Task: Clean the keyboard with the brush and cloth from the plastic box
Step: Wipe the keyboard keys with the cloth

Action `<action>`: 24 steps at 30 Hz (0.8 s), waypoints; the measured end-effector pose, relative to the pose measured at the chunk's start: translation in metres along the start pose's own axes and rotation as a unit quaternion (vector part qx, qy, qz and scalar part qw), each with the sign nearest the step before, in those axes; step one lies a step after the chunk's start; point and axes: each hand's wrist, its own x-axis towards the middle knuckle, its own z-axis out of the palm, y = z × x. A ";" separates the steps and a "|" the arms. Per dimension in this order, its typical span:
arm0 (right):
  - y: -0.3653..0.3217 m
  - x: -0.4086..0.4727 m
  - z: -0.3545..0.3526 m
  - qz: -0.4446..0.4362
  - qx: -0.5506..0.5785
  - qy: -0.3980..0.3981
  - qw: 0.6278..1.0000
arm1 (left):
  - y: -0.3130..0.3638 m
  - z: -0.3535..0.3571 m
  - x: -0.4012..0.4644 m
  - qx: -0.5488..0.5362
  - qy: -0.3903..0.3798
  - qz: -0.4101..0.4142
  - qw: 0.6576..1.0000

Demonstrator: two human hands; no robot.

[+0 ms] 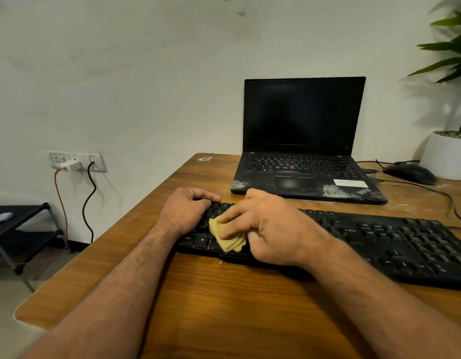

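A black keyboard [379, 239] lies across the wooden table [237, 301], running from the centre to the right edge. My left hand [185, 211] grips the keyboard's far left corner with curled fingers. My right hand [270, 226] holds a folded yellow cloth [228, 237] and presses it onto the keys at the keyboard's left end. No brush and no plastic box are in view.
An open black laptop [301, 151], dusty on its palm rest, stands behind the keyboard. A black mouse [410, 173] with cables and a white plant pot [446, 156] sit at the back right. A wall socket [76, 161] and a black rack [22, 229] are left of the table.
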 end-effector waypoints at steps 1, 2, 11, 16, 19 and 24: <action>-0.004 0.001 0.002 -0.008 0.007 -0.017 1.000 | 0.000 0.000 0.000 0.000 0.000 0.002 1.000; -0.007 0.002 0.004 -0.009 0.014 -0.035 0.999 | -0.001 0.000 0.000 -0.002 0.001 0.004 1.000; -0.002 0.007 0.007 0.010 0.007 -0.036 0.999 | -0.001 0.001 0.001 0.010 0.002 0.007 1.000; 0.023 0.024 0.006 0.095 -0.036 -0.051 0.994 | -0.001 0.002 0.001 0.002 0.008 0.003 1.000; 0.035 0.029 0.006 0.147 -0.062 -0.017 0.987 | -0.001 0.001 0.001 0.000 0.007 0.001 1.000; 0.016 0.025 0.008 0.073 -0.021 -0.047 0.996 | -0.002 0.000 0.004 0.007 0.000 0.005 1.000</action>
